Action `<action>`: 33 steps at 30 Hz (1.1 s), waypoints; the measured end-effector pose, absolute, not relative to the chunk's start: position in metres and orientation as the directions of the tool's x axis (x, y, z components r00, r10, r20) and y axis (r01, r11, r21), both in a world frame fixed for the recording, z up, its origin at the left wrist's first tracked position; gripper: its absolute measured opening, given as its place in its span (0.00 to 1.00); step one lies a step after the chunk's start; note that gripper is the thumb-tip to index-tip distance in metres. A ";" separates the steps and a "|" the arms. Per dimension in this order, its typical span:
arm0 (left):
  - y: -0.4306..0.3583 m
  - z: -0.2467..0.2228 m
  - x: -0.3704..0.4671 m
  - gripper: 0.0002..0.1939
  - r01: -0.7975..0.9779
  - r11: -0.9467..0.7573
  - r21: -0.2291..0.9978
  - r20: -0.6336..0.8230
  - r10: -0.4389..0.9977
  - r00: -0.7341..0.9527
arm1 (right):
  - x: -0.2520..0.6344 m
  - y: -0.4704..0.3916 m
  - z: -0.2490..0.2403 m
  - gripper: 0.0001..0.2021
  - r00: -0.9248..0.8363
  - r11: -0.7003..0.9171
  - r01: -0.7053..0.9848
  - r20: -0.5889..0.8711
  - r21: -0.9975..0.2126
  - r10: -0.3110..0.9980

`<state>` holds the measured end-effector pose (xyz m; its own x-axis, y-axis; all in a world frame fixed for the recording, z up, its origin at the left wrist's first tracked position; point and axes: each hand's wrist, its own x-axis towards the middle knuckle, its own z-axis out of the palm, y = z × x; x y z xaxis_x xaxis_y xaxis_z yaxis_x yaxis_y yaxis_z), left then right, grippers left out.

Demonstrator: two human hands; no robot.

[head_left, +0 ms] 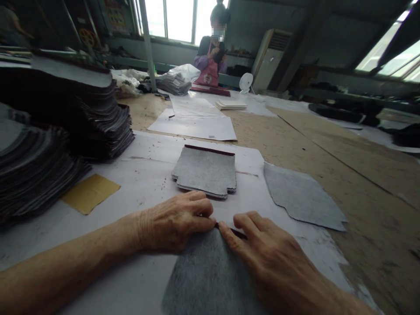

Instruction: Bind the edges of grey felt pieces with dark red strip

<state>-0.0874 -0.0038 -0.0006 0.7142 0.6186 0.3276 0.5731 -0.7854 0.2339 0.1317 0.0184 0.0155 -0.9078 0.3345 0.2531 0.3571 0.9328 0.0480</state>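
Observation:
A grey fabric piece (210,275) lies in front of me, with a dark strip along its far edge. My left hand (183,218) is closed, its curled fingers and thumb pinching that edge on the left. My right hand (269,249) is closed at the same edge, its thumb close to the left one and its bent fingers over the dark strip. Just beyond my hands is a small stack of similar grey pieces (206,168), the top one with a dark folded far edge. Another grey piece (302,194) lies flat to the right.
White paper (151,175) covers the table under the work. At the left rise tall stacks of dark and grey pieces (101,118), near a yellow square (91,192). White sheets (197,124) lie farther back. A person in a pink apron (208,72) stands across the table.

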 end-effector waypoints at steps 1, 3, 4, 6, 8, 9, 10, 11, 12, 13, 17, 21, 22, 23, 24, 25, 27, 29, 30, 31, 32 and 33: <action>-0.003 -0.001 -0.088 0.13 0.571 -0.780 0.257 0.325 0.626 0.709 | 0.127 0.018 0.016 0.15 -0.911 0.940 0.338 0.266 0.047 0.314; -0.002 -0.001 -0.091 0.14 0.559 -0.768 0.311 0.332 0.639 0.694 | 0.118 0.019 0.013 0.14 -0.910 0.959 0.282 0.310 -0.020 0.274; -0.002 -0.001 -0.093 0.15 0.550 -0.763 0.339 0.344 0.645 0.683 | 0.115 0.020 0.009 0.14 -0.904 0.966 0.250 0.341 -0.070 0.259; -0.001 -0.003 -0.097 0.17 0.522 -0.756 0.396 0.374 0.652 0.660 | 0.112 0.022 0.001 0.15 -0.875 0.968 0.203 0.416 -0.148 0.247; 0.000 -0.004 -0.101 0.16 0.498 -0.748 0.439 0.403 0.659 0.635 | 0.113 0.025 -0.007 0.15 -0.840 0.963 0.188 0.476 -0.192 0.259; 0.000 -0.004 -0.102 0.14 0.494 -0.741 0.455 0.411 0.667 0.622 | 0.115 0.025 -0.009 0.15 -0.831 0.960 0.187 0.488 -0.208 0.267; 0.001 -0.005 -0.104 0.13 0.496 -0.732 0.468 0.416 0.677 0.607 | 0.116 0.026 -0.010 0.15 -0.827 0.957 0.191 0.489 -0.219 0.277; 0.001 -0.005 -0.106 0.12 0.501 -0.723 0.476 0.421 0.687 0.592 | 0.117 0.027 -0.011 0.15 -0.828 0.954 0.199 0.482 -0.227 0.287; 0.002 -0.006 -0.107 0.11 0.506 -0.718 0.479 0.427 0.694 0.580 | 0.119 0.027 -0.011 0.16 -0.833 0.951 0.206 0.468 -0.230 0.294; 0.002 -0.006 -0.109 0.11 0.513 -0.714 0.476 0.429 0.698 0.573 | 0.119 0.027 -0.011 0.17 -0.839 0.949 0.213 0.455 -0.231 0.299; 0.001 -0.006 -0.111 0.12 0.535 -0.723 0.437 0.415 0.690 0.592 | 0.119 0.027 -0.010 0.21 -0.859 0.946 0.232 0.408 -0.226 0.308; -0.002 -0.004 -0.110 0.13 0.566 -0.746 0.352 0.368 0.666 0.649 | 0.117 0.027 -0.007 0.22 -0.903 0.944 0.254 0.299 -0.209 0.309; -0.002 -0.004 -0.110 0.13 0.569 -0.757 0.321 0.363 0.654 0.664 | 0.117 0.028 -0.007 0.23 -0.915 0.947 0.254 0.268 -0.198 0.301; -0.003 -0.002 -0.110 0.13 0.569 -0.766 0.300 0.368 0.643 0.671 | 0.117 0.028 -0.006 0.23 -0.925 0.950 0.252 0.242 -0.187 0.293; -0.003 -0.001 -0.110 0.14 0.570 -0.765 0.300 0.384 0.644 0.662 | 0.117 0.029 -0.005 0.24 -0.933 0.952 0.245 0.223 -0.182 0.283; -0.004 0.001 -0.109 0.15 0.572 -0.754 0.324 0.412 0.656 0.632 | 0.116 0.029 -0.005 0.24 -0.938 0.954 0.241 0.207 -0.179 0.276; -0.009 0.006 -0.108 0.16 0.586 -0.704 0.402 0.468 0.708 0.529 | 0.116 0.030 -0.004 0.24 -0.941 0.952 0.247 0.188 -0.181 0.280; -0.019 0.011 -0.105 0.16 0.601 -0.650 0.465 0.458 0.757 0.465 | 0.115 0.031 -0.003 0.25 -0.941 0.948 0.257 0.175 -0.186 0.290; -0.025 0.013 -0.102 0.15 0.610 -0.634 0.475 0.422 0.773 0.474 | 0.114 0.032 -0.003 0.26 -0.941 0.948 0.257 0.175 -0.190 0.290; -0.032 0.014 -0.099 0.14 0.623 -0.621 0.476 0.372 0.784 0.497 | 0.114 0.032 -0.003 0.26 -0.941 0.947 0.254 0.178 -0.195 0.289; -0.039 0.014 -0.097 0.14 0.638 -0.605 0.476 0.319 0.795 0.515 | 0.113 0.033 -0.003 0.26 -0.941 0.948 0.249 0.182 -0.200 0.285; -0.046 0.013 -0.094 0.13 0.655 -0.588 0.476 0.280 0.807 0.520 | 0.112 0.034 -0.002 0.26 -0.943 0.949 0.243 0.181 -0.201 0.280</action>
